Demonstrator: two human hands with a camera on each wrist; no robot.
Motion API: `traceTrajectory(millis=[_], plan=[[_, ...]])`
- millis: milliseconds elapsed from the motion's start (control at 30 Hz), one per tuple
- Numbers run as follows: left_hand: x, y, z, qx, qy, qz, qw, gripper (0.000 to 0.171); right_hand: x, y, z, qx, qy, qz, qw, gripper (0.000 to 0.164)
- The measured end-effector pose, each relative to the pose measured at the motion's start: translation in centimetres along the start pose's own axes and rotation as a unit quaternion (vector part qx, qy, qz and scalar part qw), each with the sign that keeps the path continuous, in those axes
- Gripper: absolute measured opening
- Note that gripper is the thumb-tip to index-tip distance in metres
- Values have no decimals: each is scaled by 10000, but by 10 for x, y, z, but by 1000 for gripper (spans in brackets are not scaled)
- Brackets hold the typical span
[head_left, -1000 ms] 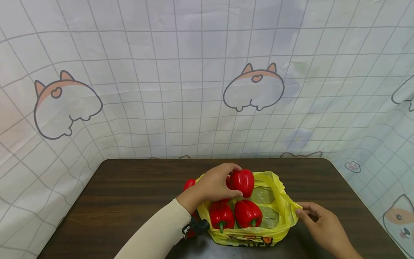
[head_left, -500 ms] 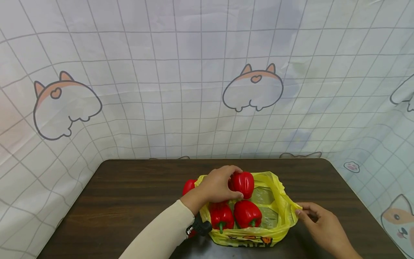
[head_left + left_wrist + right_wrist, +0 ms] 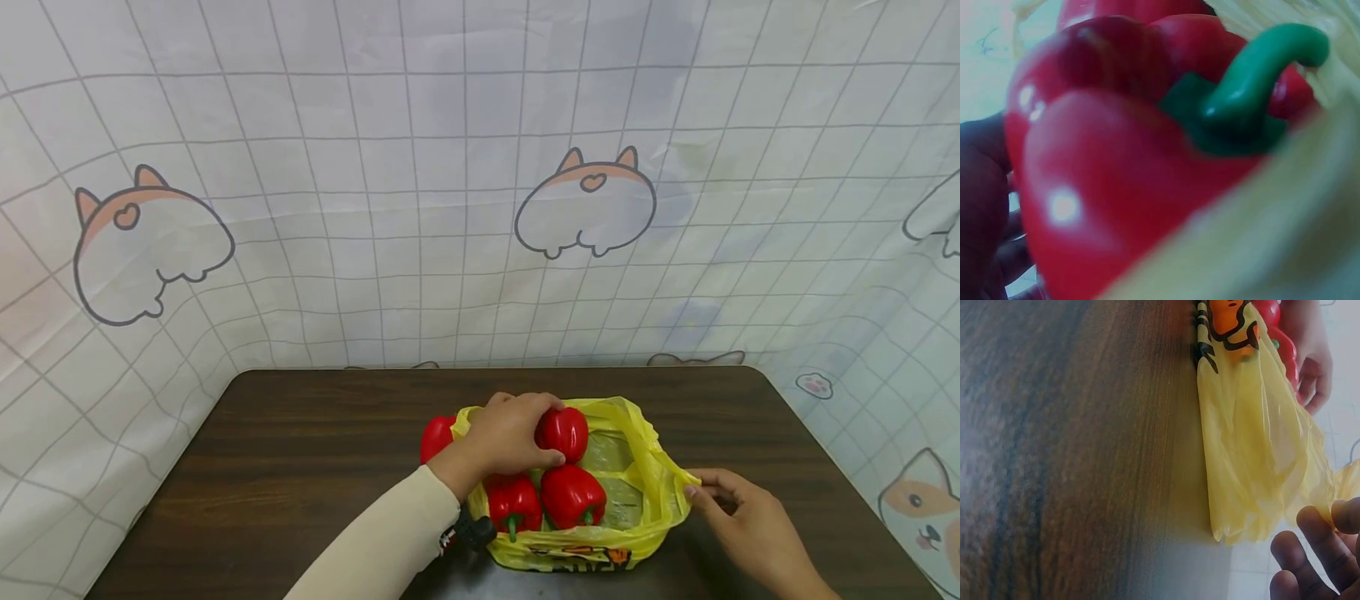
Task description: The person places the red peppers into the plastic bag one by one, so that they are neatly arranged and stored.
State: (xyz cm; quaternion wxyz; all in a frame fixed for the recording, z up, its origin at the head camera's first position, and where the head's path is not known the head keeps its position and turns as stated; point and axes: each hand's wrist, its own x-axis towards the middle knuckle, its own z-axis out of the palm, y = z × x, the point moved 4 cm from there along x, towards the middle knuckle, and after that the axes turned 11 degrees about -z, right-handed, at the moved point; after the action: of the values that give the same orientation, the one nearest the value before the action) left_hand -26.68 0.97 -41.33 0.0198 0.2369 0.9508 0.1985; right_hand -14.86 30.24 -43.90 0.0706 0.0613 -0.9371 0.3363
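Left hand (image 3: 512,432) curled round pepper (image 3: 568,433); right hand (image 3: 752,523) pinches bag rim (image 3: 667,483).

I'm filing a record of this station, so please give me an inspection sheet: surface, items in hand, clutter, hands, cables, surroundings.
Surface: brown wood-patterned table.
Job's things: open yellow bag containing a front-left red pepper and a front-right red pepper; an outer red pepper shows left of it.
Clutter: nothing seen.
Hands: left hand grips a rear red pepper at the bag's opening, contact with the bottom unclear; right hand pinches the bag's right edge.
Cables: nothing seen.
Surroundings: pale grid-patterned backdrop with cartoon animals.
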Motion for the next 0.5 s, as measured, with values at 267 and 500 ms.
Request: traceTrajectory(millis=[267, 500], plan=[[-4, 4, -4, 254, 79, 103, 9996, 52, 1, 2, 1, -17, -42, 9, 10000, 48], [-16, -1, -23, -457, -85, 215, 9987, 55, 2, 1, 1, 5, -36, 35, 10000, 48]])
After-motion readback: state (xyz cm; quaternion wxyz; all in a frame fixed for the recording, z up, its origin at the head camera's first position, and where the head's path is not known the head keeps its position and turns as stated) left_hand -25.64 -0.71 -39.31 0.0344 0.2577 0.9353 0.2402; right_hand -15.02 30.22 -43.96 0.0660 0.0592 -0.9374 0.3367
